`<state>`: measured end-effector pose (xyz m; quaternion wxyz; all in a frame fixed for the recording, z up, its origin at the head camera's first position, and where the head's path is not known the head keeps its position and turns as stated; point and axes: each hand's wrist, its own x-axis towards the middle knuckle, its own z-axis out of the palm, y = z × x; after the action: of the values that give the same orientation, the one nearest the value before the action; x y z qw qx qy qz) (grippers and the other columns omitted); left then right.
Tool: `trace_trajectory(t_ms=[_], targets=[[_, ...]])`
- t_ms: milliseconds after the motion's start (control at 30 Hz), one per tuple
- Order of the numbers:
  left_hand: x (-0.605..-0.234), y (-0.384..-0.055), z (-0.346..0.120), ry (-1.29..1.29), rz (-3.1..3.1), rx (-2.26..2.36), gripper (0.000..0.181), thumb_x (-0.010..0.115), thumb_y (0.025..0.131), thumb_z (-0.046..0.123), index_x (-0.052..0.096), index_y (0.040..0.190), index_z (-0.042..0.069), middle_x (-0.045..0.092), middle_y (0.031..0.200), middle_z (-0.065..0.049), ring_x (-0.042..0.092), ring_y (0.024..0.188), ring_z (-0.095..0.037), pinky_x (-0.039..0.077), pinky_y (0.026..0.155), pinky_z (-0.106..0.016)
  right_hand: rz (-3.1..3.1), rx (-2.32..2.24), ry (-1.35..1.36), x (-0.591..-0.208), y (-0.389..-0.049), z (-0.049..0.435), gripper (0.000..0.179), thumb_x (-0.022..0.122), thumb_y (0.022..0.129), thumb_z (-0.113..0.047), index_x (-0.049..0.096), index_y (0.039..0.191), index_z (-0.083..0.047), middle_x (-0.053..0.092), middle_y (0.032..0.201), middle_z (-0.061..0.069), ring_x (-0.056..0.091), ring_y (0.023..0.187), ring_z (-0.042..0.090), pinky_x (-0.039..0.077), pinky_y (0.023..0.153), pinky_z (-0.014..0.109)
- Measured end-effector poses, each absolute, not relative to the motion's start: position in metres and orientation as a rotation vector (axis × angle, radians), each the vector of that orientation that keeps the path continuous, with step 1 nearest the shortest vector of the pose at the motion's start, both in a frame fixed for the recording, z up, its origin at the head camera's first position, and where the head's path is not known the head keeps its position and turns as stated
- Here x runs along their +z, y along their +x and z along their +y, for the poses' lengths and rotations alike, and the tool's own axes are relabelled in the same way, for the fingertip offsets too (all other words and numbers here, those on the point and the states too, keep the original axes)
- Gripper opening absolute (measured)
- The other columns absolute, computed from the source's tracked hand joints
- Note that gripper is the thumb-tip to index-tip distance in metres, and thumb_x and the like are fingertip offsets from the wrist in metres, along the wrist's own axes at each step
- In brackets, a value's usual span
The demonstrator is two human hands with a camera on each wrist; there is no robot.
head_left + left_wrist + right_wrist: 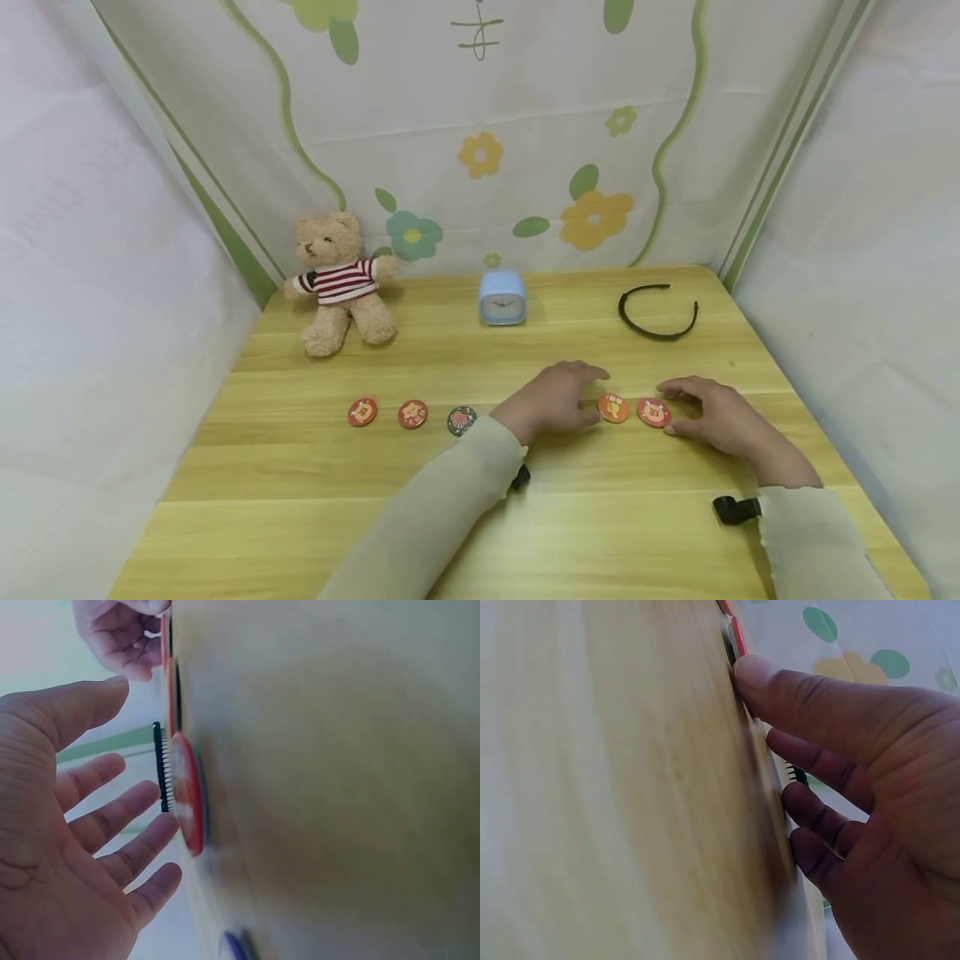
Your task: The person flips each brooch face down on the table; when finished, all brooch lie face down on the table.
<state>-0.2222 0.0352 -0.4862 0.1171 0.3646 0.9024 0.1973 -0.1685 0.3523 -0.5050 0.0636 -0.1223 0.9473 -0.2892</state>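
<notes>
My left hand (553, 398) hovers over the row of round badges, fingers spread and holding nothing. In the left wrist view, a red-rimmed badge (189, 795) lies close beyond its fingertips; the hand hides it in the head view. Just right of its thumb is an orange badge (613, 408). My right hand (716, 417) holds the red badge (654, 412) at the row's right end by its edges, flat on the table. Its thumb (757, 679) touches the near edge; the index fingertip's contact is hard to see in the right wrist view.
Further left in the row lie a red badge (362, 412), another red badge (412, 414) and a dark badge (462, 421). Behind are a teddy bear (345, 283), a blue clock (502, 298) and a black headband (658, 335). Patterned cloth (420, 158) hangs at the table's back.
</notes>
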Motion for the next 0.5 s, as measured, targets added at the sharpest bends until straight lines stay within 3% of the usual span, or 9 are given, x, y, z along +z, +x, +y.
trace_trajectory(t_ms=[500], targets=[[-0.483, -0.218, 0.065, 1.054, 2.674, 0.474, 0.067, 0.075, 0.1, 0.049, 0.055, 0.16, 0.029, 0.06, 0.159, 0.008, 0.054, 0.149, -0.021, 0.043, 0.126, -0.038, 2.83, -0.903, -0.367, -0.505, -0.17, 0.35, 0.058, 0.091, 0.091, -0.028, 0.069, 0.143, -0.016, 0.073, 0.139, 0.011, 0.059, 0.139, 0.043, 0.046, 0.113, 0.066]])
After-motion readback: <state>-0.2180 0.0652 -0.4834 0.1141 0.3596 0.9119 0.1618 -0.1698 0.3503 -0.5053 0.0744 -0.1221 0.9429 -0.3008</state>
